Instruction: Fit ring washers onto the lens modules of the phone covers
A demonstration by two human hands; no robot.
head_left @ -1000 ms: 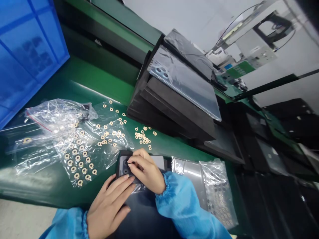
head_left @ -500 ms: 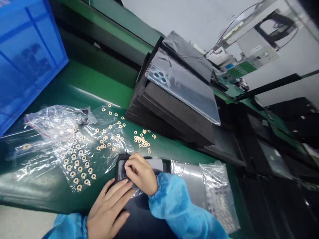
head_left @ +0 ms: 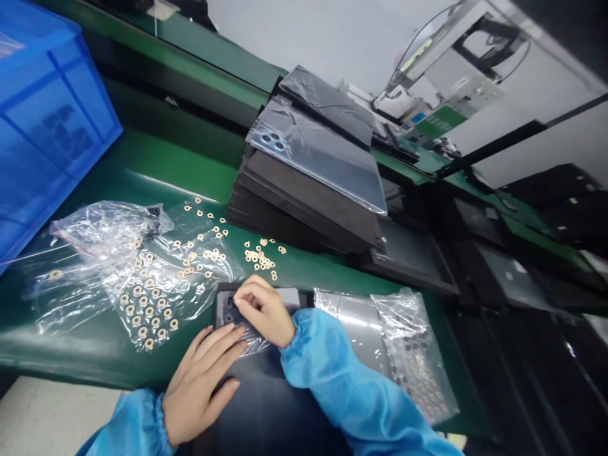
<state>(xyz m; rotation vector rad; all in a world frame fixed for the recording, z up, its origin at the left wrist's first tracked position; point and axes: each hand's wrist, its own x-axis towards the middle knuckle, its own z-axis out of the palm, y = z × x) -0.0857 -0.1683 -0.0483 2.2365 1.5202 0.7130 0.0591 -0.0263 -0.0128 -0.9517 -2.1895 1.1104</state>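
A dark phone back cover [head_left: 289, 296] with a camera area at its left end lies in front of me, partly hidden by my hands. My right hand [head_left: 263, 310] is over that camera area with thumb and forefinger pinched; whatever sits between the fingertips is too small to make out. Flat and with fingers spread, my left hand [head_left: 204, 380] rests its fingertips on the near edge of the cover and clear film [head_left: 254, 345]. Small gold-coloured rings [head_left: 260, 258] lie in a loose pile beyond my right hand. More rings stick to clear plastic sheets [head_left: 190, 297] at the left.
A blue crate [head_left: 61, 126] stands at the far left. Black foam trays [head_left: 304, 202] are stacked behind, topped by a film-wrapped blue-grey phone cover [head_left: 327, 161]. Right of my hands lie a wrapped grey panel [head_left: 351, 323] and a clear bag of small parts [head_left: 418, 361].
The view has shifted slightly, so the stack appears further left. My right hand stays pinched over the camera area, and my left hand remains spread on the near edge.
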